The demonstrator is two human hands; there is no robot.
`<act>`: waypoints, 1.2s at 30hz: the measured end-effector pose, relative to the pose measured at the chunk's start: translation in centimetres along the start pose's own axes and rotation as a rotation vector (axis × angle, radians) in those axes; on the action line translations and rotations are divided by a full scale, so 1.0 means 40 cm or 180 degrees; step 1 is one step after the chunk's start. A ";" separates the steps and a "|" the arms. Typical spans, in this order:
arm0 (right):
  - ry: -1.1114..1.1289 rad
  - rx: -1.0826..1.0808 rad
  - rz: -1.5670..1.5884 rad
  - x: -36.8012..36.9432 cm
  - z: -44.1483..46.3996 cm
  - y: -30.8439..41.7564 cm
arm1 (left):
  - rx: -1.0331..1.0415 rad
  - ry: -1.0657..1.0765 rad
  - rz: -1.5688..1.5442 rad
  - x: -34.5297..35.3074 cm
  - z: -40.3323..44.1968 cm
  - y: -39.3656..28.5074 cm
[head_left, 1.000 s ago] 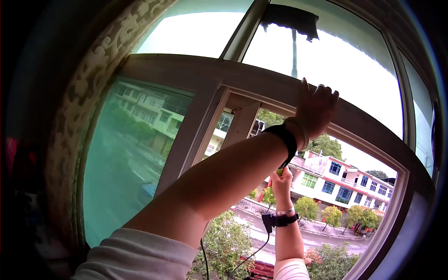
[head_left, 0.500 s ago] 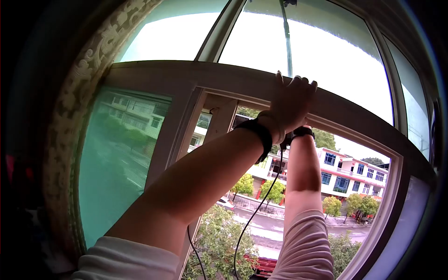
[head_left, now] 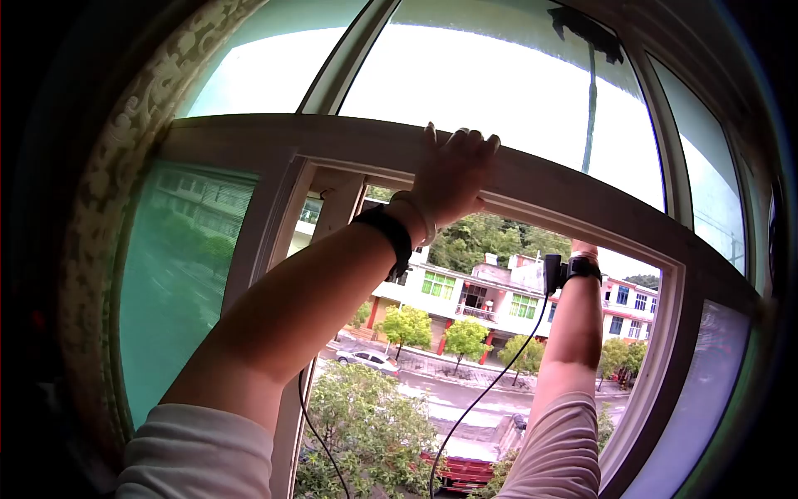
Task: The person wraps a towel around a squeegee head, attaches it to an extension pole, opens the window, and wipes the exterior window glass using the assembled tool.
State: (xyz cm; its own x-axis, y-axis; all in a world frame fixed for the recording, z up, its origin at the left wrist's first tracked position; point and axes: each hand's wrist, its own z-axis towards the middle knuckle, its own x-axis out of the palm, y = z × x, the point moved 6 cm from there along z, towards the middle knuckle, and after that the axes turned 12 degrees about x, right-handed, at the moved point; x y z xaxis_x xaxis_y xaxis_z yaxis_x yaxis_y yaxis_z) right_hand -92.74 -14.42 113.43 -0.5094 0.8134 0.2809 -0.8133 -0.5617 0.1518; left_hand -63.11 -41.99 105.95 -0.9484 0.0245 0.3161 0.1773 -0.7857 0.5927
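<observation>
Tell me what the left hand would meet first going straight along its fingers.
Probably the upper glass pane: the left hand rests against the crossbar, pointing up toward it, though depth is unclear.

Left hand (head_left: 455, 176) on crossbar (head_left: 357, 143), right arm (head_left: 573, 333) through frame (head_left: 670, 299) below, pole (head_left: 590, 116) behind upper pane (head_left: 499, 66)

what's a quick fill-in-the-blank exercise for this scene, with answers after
1. The left hand holds onto the dark crossbar ____ the window opening.
2. The right forearm reaches outside ____ that opening.
3. On the left wrist, the wide band beside the pale bracelet is coloured ____.

Missing words: above; through; black
</observation>
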 end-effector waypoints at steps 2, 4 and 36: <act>-0.0072 -0.0071 -0.0184 0.026 -0.014 -0.015 | -0.0004 0.0027 0.0017 -0.002 -0.002 0.001; 0.0158 0.0166 0.0172 0.034 -0.004 -0.027 | -0.0031 0.0110 -0.0007 -0.004 0.002 -0.001; 0.0776 0.1099 0.1645 0.263 -0.005 -0.172 | 0.0103 0.0058 0.0144 0.009 0.005 -0.005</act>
State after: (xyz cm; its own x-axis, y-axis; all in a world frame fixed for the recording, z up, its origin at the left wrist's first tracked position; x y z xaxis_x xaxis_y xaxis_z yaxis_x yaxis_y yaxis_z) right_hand -92.55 -1.96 115.15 -0.8914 0.4145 0.1830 -0.3312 -0.8717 0.3613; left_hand -63.43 -41.71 106.10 -0.9438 -0.0221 0.3297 0.2281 -0.7653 0.6018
